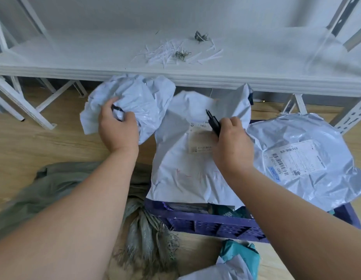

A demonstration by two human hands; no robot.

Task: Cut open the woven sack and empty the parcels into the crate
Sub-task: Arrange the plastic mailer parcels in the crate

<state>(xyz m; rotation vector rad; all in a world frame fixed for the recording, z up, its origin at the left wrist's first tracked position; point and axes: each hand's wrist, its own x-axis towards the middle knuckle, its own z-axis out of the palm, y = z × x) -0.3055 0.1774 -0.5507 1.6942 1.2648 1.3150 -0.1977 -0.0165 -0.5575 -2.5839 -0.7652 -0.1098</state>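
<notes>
A purple plastic crate [216, 225] stands on the floor, piled with grey plastic parcels. My left hand [118, 130] grips a crumpled grey parcel [135, 98] held up at the left of the crate, with a black tie under its fingers. My right hand [232, 142] holds a small black cutter [213, 121] over a flat white parcel [187, 168] with a shipping label. Another grey parcel [300, 156] with a barcode label lies at the crate's right. The grey-green woven sack [54, 188] lies slack on the floor at the left, its frayed end [147, 229] beside the crate.
A white metal shelf [74, 63] runs across the back with strips of cut white tape and frayed thread [167, 52] on it. Its legs [34, 110] stand on the wooden floor at left and right. A teal and grey parcel [238, 257] lies on the floor in front of the crate.
</notes>
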